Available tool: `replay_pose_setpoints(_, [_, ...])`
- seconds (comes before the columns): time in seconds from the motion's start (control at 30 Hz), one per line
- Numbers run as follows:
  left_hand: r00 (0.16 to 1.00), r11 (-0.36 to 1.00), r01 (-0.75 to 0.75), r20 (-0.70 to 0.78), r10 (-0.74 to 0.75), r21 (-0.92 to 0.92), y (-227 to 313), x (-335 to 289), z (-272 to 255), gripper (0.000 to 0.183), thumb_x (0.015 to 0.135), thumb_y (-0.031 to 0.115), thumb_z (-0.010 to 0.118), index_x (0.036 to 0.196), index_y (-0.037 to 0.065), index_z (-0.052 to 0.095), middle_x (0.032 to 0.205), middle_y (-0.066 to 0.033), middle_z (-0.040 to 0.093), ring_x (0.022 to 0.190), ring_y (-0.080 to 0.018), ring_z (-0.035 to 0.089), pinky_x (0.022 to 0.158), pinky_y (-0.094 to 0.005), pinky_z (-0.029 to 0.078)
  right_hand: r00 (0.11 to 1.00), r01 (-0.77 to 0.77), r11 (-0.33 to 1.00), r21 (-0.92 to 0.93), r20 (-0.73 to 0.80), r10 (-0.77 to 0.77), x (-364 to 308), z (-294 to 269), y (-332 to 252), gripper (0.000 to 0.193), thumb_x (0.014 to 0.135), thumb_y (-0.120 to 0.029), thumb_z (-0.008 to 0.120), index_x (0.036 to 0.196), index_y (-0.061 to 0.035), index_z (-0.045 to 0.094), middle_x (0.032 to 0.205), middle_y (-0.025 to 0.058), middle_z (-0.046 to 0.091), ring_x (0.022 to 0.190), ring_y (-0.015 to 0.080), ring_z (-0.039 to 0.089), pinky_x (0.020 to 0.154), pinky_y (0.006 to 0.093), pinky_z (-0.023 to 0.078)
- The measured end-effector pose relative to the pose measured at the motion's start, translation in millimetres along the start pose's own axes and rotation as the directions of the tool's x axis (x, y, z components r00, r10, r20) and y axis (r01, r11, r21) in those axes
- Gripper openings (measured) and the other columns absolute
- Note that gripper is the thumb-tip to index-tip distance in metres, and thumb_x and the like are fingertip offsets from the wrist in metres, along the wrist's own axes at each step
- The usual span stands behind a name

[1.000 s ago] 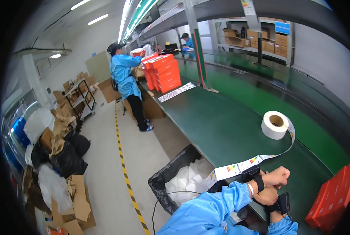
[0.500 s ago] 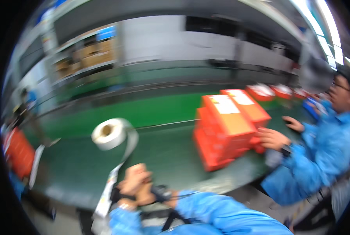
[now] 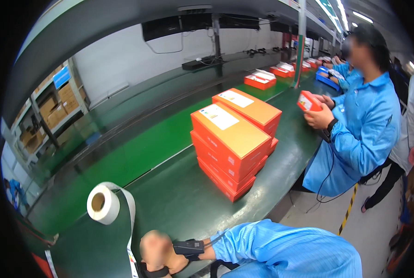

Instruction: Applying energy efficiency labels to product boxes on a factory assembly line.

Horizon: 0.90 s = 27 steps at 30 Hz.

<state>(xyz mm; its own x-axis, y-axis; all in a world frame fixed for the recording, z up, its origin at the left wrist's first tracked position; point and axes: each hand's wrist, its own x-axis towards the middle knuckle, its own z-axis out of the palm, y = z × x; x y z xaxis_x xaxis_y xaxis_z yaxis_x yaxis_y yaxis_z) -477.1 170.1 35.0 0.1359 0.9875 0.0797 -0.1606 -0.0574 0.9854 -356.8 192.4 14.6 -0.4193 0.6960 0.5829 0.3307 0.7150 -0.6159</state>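
Observation:
My left hand [image 3: 154, 250] and my right hand [image 3: 176, 261] are pressed together at the table's near edge. Both look closed, with fingers blurred and overlapping; anything between them is hidden. A black device [image 3: 191, 247] is strapped to my right wrist, and a dark band is around my left wrist. Just left of my hands, a paper label strip [image 3: 132, 217] hangs down from a white roll [image 3: 103, 204] on the green table. Farther right stands a stack of orange-red boxes [image 3: 230, 134], apart from my hands, with white labels on its top boxes.
At the right, a co-worker in a blue coat [image 3: 360, 125] holds a small orange-red box [image 3: 310, 101]. Open orange boxes [image 3: 261, 79] and a blue tray [image 3: 326, 79] lie farther along the green table [image 3: 165, 190]. Shelves with cartons [image 3: 59, 111] stand far left.
My view has swung right, so the roll, stack and my hands appear farther left. The co-worker's hands, earlier beside the stack, now hold a small box. My hands remain together.

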Motion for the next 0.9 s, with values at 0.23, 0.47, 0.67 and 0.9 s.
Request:
replay_pose_setpoints(0.23, [0.99,0.996,-0.033,0.133,0.045,-0.087,31.4,19.5,20.4,0.014,0.083,0.011,0.058,0.082,0.007,0.046,0.064,-0.0045,0.05,0.059,-0.0124,0.05,0.062,-0.0239,0.045,0.976,0.21,0.961,0.18,0.015,-0.217,34.8,28.2,15.0,0.037,0.076,-0.016,0.049,0.111,-0.003,0.055,0.118,0.0146,0.05,0.114,0.0267,0.044,0.1,0.0416,0.028])
replay_pose_setpoints(0.47, [0.562,0.931,-0.31,0.752,0.344,-0.194,235.4,-35.3,119.2,0.083,0.083,0.069,0.027,0.142,0.022,-0.007,0.141,-0.0297,0.018,0.101,-0.0503,0.052,0.082,-0.0588,0.046,0.889,0.427,0.819,0.383,-0.012,-0.458,69.1,25.6,18.7,0.035,0.075,-0.012,0.049,0.107,-0.0027,0.057,0.114,0.0152,0.053,0.11,0.0272,0.046,0.097,0.0415,0.031])
replay_pose_setpoints(0.67, [0.586,0.944,-0.259,0.744,0.322,-0.204,224.2,-21.9,118.2,0.082,0.084,0.068,0.028,0.142,0.021,-0.004,0.14,-0.0295,0.02,0.101,-0.0497,0.052,0.082,-0.0583,0.046,0.907,0.336,0.929,0.152,0.214,-0.363,61.6,38.4,37.9,0.034,0.074,-0.006,0.05,0.106,0.001,0.058,0.121,0.0182,0.049,0.117,0.0284,0.042,0.102,0.0455,0.027])
replay_pose_setpoints(0.9, [0.615,0.954,-0.228,0.731,0.296,-0.195,221.6,-29.4,119.7,0.08,0.084,0.066,0.029,0.142,0.02,-0.001,0.139,-0.0291,0.022,0.102,-0.0489,0.052,0.083,-0.0576,0.045,0.937,0.249,0.951,0.184,0.203,-0.285,29.5,65.6,0.2,0.033,0.073,-0.006,0.054,0.105,-0.0009,0.057,0.118,0.0165,0.049,0.115,0.0307,0.042,0.097,0.0399,0.034])
